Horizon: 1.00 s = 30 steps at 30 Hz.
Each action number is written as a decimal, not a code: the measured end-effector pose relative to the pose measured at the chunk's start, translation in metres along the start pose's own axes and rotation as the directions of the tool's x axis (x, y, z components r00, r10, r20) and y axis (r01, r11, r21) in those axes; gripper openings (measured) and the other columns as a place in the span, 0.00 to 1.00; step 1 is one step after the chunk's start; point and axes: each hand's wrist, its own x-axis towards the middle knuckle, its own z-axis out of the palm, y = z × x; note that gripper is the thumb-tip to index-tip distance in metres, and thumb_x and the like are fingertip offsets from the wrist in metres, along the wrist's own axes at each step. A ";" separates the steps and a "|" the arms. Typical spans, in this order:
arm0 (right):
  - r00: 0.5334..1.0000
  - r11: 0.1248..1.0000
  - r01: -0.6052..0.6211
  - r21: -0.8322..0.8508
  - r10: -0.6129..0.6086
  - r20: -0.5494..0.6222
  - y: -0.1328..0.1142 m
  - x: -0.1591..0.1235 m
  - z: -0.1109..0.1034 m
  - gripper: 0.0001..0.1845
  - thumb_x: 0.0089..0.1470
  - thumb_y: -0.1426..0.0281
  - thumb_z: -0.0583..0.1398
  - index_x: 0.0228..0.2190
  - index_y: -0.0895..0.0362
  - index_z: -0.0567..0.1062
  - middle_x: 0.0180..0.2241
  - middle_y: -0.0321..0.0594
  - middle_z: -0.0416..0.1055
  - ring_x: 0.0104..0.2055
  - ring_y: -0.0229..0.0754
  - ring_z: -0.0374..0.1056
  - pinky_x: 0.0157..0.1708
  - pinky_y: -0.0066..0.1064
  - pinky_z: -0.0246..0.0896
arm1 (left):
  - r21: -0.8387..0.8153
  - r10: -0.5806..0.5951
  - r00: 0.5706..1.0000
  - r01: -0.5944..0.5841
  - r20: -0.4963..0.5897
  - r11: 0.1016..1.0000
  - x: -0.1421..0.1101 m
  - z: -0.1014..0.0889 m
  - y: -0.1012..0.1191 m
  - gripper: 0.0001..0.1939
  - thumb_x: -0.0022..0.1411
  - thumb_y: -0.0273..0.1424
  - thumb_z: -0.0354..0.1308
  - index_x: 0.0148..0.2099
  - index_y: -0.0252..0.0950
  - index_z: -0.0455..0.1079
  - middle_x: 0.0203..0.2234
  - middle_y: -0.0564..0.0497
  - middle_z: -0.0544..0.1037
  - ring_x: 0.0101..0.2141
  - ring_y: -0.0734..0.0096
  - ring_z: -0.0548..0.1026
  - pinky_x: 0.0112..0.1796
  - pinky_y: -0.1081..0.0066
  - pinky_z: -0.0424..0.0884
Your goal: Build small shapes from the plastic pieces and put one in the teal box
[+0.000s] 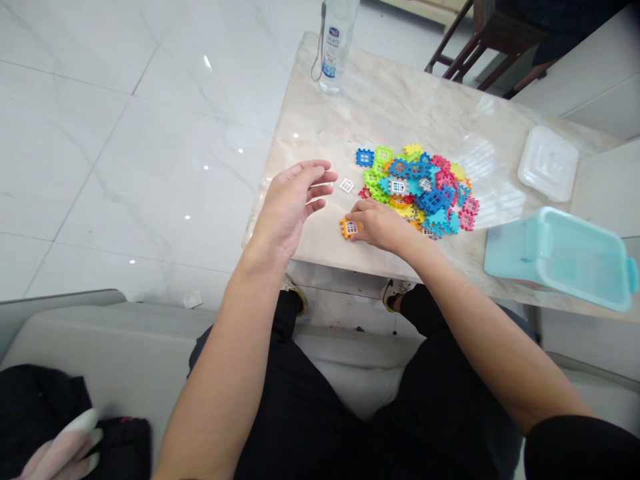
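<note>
My right hand point(377, 225) grips an orange building block point(351, 227) by its right side, near the front edge of the table. A white window insert shows on the face of that block. My left hand point(297, 200) hovers to the left with its fingers apart and nothing visible in it. Just right of its fingertips lies a loose white window piece point(347, 185). Beyond my right hand spreads a heap of coloured interlocking blocks point(415, 183), in blue, green, yellow, red, pink and orange. A dark blue block point(365, 157) rests at the heap's far left.
A clear water bottle point(334, 53) stands at the table's point(400, 100) far left corner. A teal bin point(520, 253) sits at the right, with a white lid point(549, 163) behind it. A wooden chair point(480, 40) is beyond the table. Dark clothing point(45, 413) lies on the sofa at left.
</note>
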 end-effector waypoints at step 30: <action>1.000 0.992 0.001 -0.123 0.000 0.008 -0.004 -0.002 0.001 0.20 0.62 0.67 0.69 0.54 0.61 0.81 0.51 0.52 0.75 0.52 0.54 0.71 0.52 0.41 0.64 | 0.066 0.046 0.999 -0.046 0.005 0.997 0.000 0.000 -0.003 0.16 0.65 0.38 0.64 0.53 0.37 0.76 0.45 0.44 0.84 0.44 0.65 0.80 0.45 0.67 0.75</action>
